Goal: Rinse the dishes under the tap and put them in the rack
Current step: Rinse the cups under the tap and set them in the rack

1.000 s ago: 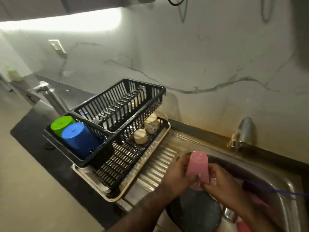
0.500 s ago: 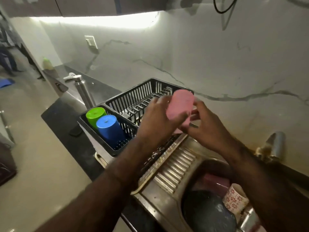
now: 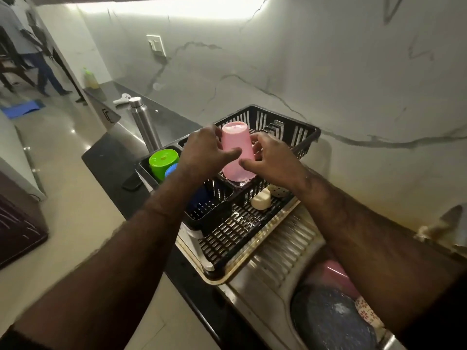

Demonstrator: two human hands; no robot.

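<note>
A pink plastic cup is upside down over the black dish rack, its rim touching or just above the rack's upper tier. My left hand grips its left side and my right hand holds its right side. In the rack's side compartment a green cup and a blue cup stand upside down, the blue one mostly hidden by my left arm. Two cream cups lie on the lower tier. The sink at lower right holds a dark plate, a pink dish and a flowered mug.
A steel bottle stands on the dark counter left of the rack. The tap juts from the wall at right. A phone lies near the counter edge. A person stands far off at upper left.
Both hands lifted the pink cup out of the sink, carried it left over the rack, and lowered it upside down onto the upper tier.
</note>
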